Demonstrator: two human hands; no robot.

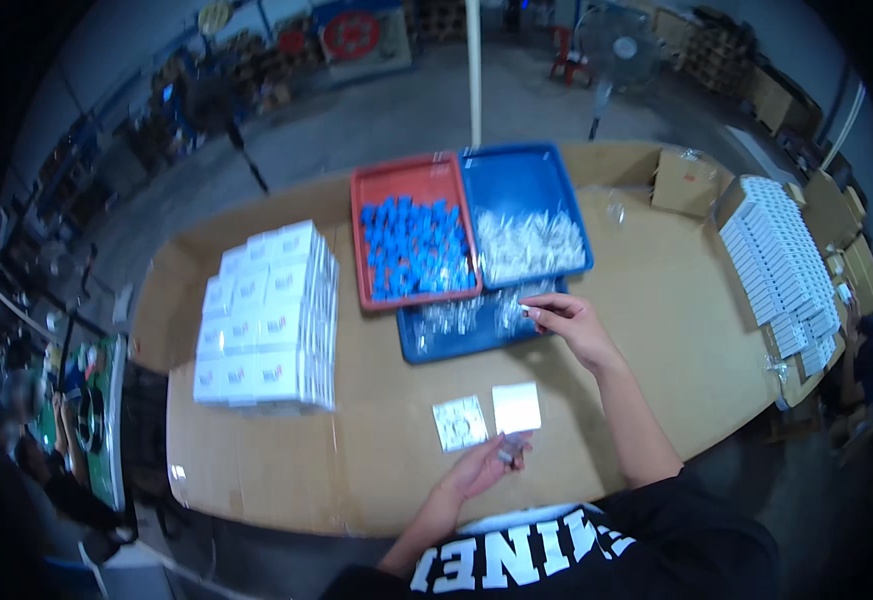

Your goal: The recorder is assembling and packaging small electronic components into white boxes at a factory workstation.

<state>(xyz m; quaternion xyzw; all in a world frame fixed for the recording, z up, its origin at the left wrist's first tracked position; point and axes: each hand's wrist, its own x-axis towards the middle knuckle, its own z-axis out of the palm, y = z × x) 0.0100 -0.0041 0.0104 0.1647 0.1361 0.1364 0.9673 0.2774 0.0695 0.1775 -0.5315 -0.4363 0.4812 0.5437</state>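
Observation:
My right hand (574,328) is raised over the right end of the lower blue tray (425,345), its fingertips pinched on a small white piece (525,308). That tray holds clear plastic pieces (447,318). Close to the table's front edge, my left hand (479,468) is curled around a small translucent piece (513,452), too blurred to tell its kind. Just beyond that hand lie two flat squares side by side: a white square plate (517,408) and a silvery-white square with molded details (460,423).
A red tray (359,240) of small blue parts and a blue tray (517,170) of clear-wrapped white pieces stand at the back. Stacked white boxes (257,320) rise at left. Rows of white parts (782,265) sit at far right beside a cardboard box (685,183).

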